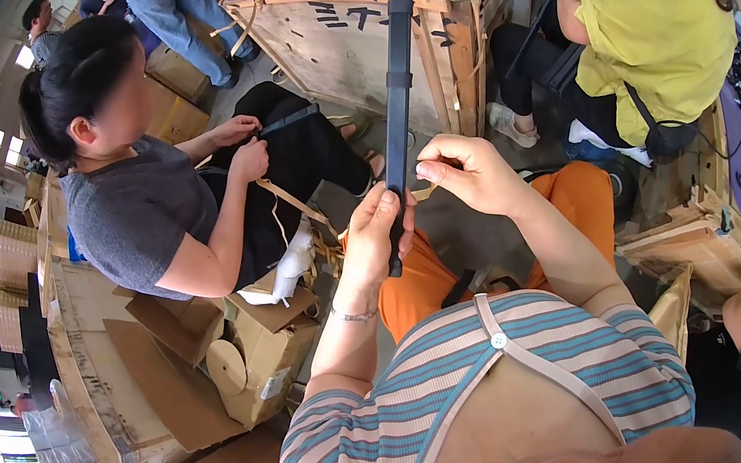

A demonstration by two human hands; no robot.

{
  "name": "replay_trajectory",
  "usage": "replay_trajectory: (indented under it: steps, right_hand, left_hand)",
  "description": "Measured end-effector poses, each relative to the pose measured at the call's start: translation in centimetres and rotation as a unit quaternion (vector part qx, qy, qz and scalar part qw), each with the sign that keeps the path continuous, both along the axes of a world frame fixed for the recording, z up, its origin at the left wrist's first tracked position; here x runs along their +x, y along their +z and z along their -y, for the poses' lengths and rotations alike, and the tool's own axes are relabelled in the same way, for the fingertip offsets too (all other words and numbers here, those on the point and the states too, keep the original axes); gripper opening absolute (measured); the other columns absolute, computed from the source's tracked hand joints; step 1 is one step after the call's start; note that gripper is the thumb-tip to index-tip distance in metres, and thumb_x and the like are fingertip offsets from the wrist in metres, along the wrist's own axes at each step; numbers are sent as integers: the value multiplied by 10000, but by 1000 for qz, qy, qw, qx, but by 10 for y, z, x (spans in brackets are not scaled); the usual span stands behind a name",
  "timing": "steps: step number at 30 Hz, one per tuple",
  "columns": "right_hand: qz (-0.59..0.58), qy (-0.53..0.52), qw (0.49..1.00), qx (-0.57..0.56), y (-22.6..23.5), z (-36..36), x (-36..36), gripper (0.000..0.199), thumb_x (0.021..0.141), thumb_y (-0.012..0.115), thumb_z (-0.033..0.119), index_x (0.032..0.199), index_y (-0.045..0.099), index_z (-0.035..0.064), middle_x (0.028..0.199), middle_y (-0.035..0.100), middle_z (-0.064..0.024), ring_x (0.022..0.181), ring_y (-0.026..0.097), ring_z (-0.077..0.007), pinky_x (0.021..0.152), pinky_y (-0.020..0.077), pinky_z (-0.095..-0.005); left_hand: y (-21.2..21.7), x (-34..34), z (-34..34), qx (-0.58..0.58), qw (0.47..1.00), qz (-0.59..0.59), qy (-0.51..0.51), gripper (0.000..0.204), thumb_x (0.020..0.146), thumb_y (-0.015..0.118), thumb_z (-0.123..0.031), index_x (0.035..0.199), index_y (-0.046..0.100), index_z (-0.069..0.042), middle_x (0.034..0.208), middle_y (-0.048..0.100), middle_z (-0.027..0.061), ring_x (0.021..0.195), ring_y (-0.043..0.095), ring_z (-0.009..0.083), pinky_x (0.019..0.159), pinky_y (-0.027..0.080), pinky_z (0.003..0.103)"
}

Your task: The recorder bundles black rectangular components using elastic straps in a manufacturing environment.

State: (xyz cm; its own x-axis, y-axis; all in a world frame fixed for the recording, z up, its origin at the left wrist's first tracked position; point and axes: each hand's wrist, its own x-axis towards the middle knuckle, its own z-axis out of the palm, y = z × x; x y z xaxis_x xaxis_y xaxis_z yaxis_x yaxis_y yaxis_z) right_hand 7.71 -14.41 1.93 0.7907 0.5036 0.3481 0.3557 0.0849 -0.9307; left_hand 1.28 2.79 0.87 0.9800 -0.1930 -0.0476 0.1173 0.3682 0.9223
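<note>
My left hand grips the lower end of a long, narrow black bar that rises upright toward the top of the view. Just right of the bar, my right hand pinches a thin tan strip between thumb and fingers, close against the bar. Below my hands are my orange trousers and striped shirt.
A person in a grey shirt sits at left, handling a black bar and a tan strip. A person in a yellow shirt sits at right. A wooden crate stands behind the bar. Cardboard boxes lie at lower left.
</note>
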Motion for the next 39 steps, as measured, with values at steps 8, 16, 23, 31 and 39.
replay_trajectory:
  steps: [8, 16, 23, 31, 39]
  right_hand:
    - [-3, 15, 1000, 8, -1, -4, 1, 142, 874, 567, 125, 829, 570, -9, 689, 489, 17, 642, 417, -43, 573, 364, -209]
    - [-10, 26, 1000, 11, 0, -6, 2, 145, 874, 568, 128, 837, 573, -12, 704, 507, 11, 657, 433, -47, 592, 380, -209]
    - [6, 9, 1000, -16, 0, -6, 4, 153, 866, 580, 132, 818, 577, -14, 692, 517, 8, 660, 442, -41, 578, 378, -211]
    - [-17, -4, 995, -93, 3, -1, 8, 187, 842, 611, 158, 786, 581, -17, 654, 519, 9, 614, 438, -35, 523, 358, -215]
    - [-87, 45, 995, 33, -1, -13, 8, 128, 810, 536, 93, 793, 585, -24, 719, 566, -30, 640, 519, -81, 614, 412, -246]
  left_hand:
    - [3, -2, 3, -11, 1000, -9, 4, 304, 955, 339, -267, 906, 494, -10, 642, 471, 38, 439, 395, 84, 399, 327, 193]
    - [1, -2, 1, -15, 1000, -8, -1, 336, 959, 329, -299, 906, 492, -10, 639, 470, 40, 437, 391, 86, 398, 323, 195]
    - [2, -3, 3, -9, 1000, 8, -2, 404, 967, 294, -354, 915, 490, -5, 635, 468, 39, 446, 397, 83, 398, 324, 195]
    - [-3, -3, 5, 66, 998, 13, 8, 506, 961, 246, -425, 896, 507, 4, 574, 457, 27, 423, 383, 80, 391, 318, 196]
    - [4, 1, 5, 41, 997, -27, -65, 670, 896, 196, -600, 884, 507, -6, 585, 457, 19, 385, 349, 65, 378, 293, 193]
